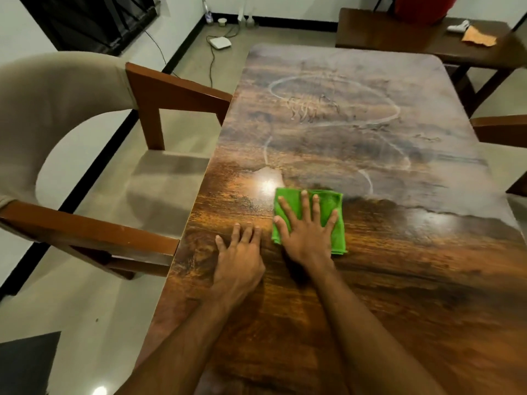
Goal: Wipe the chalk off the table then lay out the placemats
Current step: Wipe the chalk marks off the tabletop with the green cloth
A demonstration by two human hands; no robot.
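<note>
The right hand (306, 229) presses flat, fingers spread wide, on the green cloth (330, 205) on the wooden surface (399, 280). The left hand (239, 252) rests flat beside it. Chalk marks (336, 121) lie beyond.

No writing, label or number can be read; the chalk marks (308, 109) on the table (399, 280) are only loops and scribbles

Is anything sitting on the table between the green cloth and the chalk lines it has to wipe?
Nothing visible. The right hand presses the green cloth flat, and only bare table lies between it and the chalk lines just beyond.
</note>
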